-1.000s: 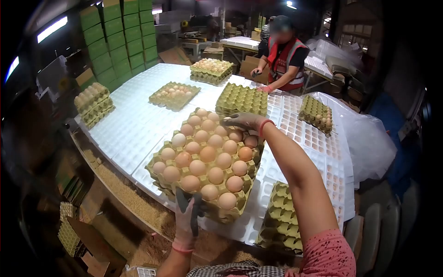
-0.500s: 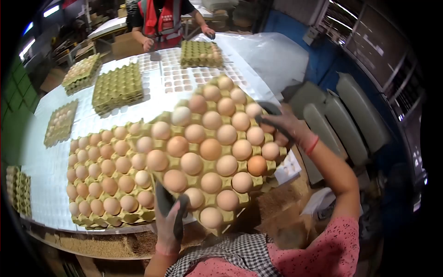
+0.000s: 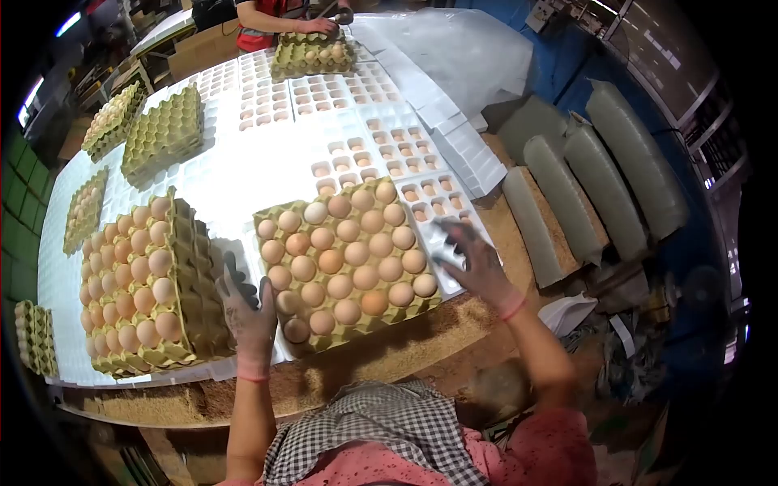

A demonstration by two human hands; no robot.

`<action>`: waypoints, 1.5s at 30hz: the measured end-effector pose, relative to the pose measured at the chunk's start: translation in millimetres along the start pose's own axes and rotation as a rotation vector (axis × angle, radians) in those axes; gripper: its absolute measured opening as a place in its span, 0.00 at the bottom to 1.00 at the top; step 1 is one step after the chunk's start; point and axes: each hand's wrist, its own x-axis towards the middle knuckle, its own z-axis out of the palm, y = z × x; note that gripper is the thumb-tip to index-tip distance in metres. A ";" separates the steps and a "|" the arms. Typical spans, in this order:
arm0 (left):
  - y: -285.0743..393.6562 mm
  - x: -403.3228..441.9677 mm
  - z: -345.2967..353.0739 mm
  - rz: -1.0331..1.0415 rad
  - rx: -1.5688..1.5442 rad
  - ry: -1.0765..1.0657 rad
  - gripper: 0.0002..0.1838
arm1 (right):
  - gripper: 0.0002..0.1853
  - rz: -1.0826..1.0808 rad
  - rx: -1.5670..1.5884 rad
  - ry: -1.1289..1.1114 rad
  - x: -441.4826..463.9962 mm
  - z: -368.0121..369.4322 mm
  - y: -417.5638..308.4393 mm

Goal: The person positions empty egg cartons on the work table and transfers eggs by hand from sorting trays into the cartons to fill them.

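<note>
A yellow-green pulp egg tray (image 3: 361, 326) full of brown and pale eggs (image 3: 331, 261) rests on the table in front of me. Just off its left side is my left hand (image 3: 250, 316), gloved at the fingers, thumb and fingers apart and nothing held. My right hand (image 3: 478, 263), slightly blurred, hovers past the tray's right edge with fingers spread, over white moulded trays (image 3: 447, 282). Left of my left hand stands a tall stack of egg trays (image 3: 198, 304), its top layer full of eggs.
White trays with eggs in their cells (image 3: 401, 150) cover the table's far right. More pulp trays (image 3: 166, 130) stand at the back left. Across the table, a person's hand (image 3: 318, 26) touches another tray stack (image 3: 312, 58). Grey sacks (image 3: 579, 178) lean at the right.
The full egg tray, earlier held tilted between both my hands, has come down flat on the table. Both hands have let go and moved apart from it. The co-worker now reaches over the far stack.
</note>
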 end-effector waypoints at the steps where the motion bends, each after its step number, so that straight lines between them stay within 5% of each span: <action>1: 11.8 -4.9 1.2 0.073 -0.083 0.011 0.38 | 0.25 -0.005 0.009 -0.010 -1.9 1.0 5.8; 3: 54.7 -20.9 23.6 0.284 -0.016 -0.229 0.28 | 0.29 -0.332 -0.444 -0.493 -14.2 11.3 11.1; 4: 84.1 -26.1 38.6 0.524 0.036 -0.244 0.30 | 0.29 -0.346 -0.437 -0.491 -17.2 12.5 17.4; 7: 113.5 -48.4 83.3 0.660 0.298 -0.550 0.33 | 0.21 -0.401 -0.196 -0.249 -10.4 13.0 47.9; 9: 100.7 -59.3 103.2 0.729 0.515 -0.581 0.34 | 0.23 0.096 0.915 -0.104 -2.8 13.7 73.6; 10: 103.4 -57.0 104.2 0.717 0.535 -0.579 0.34 | 0.24 -0.273 0.335 -0.049 15.7 1.6 74.0; 13: 103.2 -48.7 98.5 0.614 0.433 -0.664 0.31 | 0.27 -0.268 -0.295 -0.347 27.6 18.1 48.2; 14: 96.9 -45.2 95.9 0.367 0.081 -0.614 0.29 | 0.30 -0.329 -0.476 -0.319 28.2 42.8 63.5; 15: 92.7 -40.1 93.4 0.123 -0.266 -0.544 0.28 | 0.30 -0.331 -0.467 -0.314 31.3 35.3 61.8; 17: 115.7 -20.8 77.7 -0.420 -0.843 -0.423 0.24 | 0.32 -0.280 0.058 -0.263 40.1 5.0 63.2; 19: 112.2 2.5 73.4 0.205 -0.063 -0.415 0.14 | 0.32 0.117 0.784 -0.281 45.8 -7.0 74.7; 21: 130.4 11.5 79.8 0.410 0.293 -0.669 0.15 | 0.33 -0.417 0.248 -0.039 65.7 -2.3 79.5; 24: 110.3 5.2 126.3 0.818 0.647 -0.609 0.24 | 0.31 -0.075 -0.519 -0.521 79.4 12.7 26.7; 26: 97.2 6.4 139.6 0.853 0.732 -0.603 0.25 | 0.32 -0.174 -0.640 -0.441 81.2 45.9 50.6; 28: 109.4 21.6 127.7 0.792 0.620 -0.765 0.27 | 0.32 -0.232 -0.613 -0.386 94.4 28.6 58.8; 29: 114.4 36.3 118.9 0.793 0.625 -0.753 0.27 | 0.31 -0.142 -0.286 -0.446 102.3 13.1 61.5; 30: 119.8 57.8 104.8 0.574 0.513 -0.811 0.28 | 0.31 -0.057 0.039 -0.501 114.7 2.5 65.8; 32: 121.6 109.0 83.2 0.142 0.277 -0.905 0.28 | 0.29 -0.128 0.229 -0.246 153.9 8.1 80.3; 34: 105.6 167.1 88.8 0.176 0.161 -0.536 0.27 | 0.32 -0.144 0.344 -0.089 209.9 15.9 81.4; 36: 93.2 225.4 108.9 0.032 0.187 -0.446 0.23 | 0.33 -0.151 0.269 0.001 278.1 43.5 86.2; 37: 77.2 247.6 126.8 0.056 0.192 -0.374 0.13 | 0.32 -0.127 0.203 0.035 308.5 57.2 83.9; 39: 28.2 285.5 169.5 0.191 0.320 -0.380 0.24 | 0.30 -0.019 0.144 -0.014 354.5 84.3 74.4; 41: -13.9 305.3 210.8 0.259 0.526 -0.449 0.24 | 0.28 0.099 0.087 -0.070 391.5 115.1 88.2; 43: -26.5 321.7 223.4 0.247 0.446 -0.462 0.22 | 0.25 0.064 -0.358 -0.300 420.4 152.0 114.3; 45: -12.9 334.3 225.2 0.184 0.199 -0.379 0.19 | 0.23 0.012 -0.399 -0.166 433.5 160.9 127.4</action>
